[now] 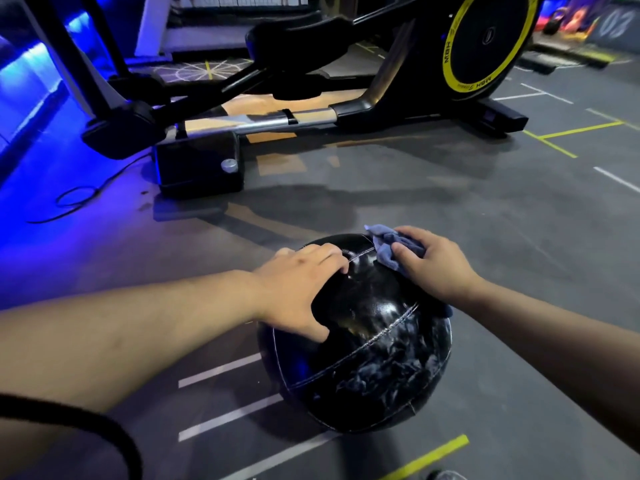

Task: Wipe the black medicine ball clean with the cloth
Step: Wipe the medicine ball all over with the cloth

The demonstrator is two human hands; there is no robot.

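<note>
A large black medicine ball (374, 355) with stitched seams and a shiny, scuffed surface rests on the grey gym floor. My left hand (298, 289) lies spread over the ball's upper left side, fingers and thumb gripping it. My right hand (433, 265) presses a crumpled blue-grey cloth (388, 247) against the ball's top right; part of the cloth is hidden under the palm, and a corner sticks out past the fingers at the far side.
An elliptical trainer (277, 109) with a yellow-rimmed flywheel (488, 43) stands just beyond the ball. A black cable (79, 195) loops on the floor at the left under blue light. White and yellow lines (221, 368) mark the floor.
</note>
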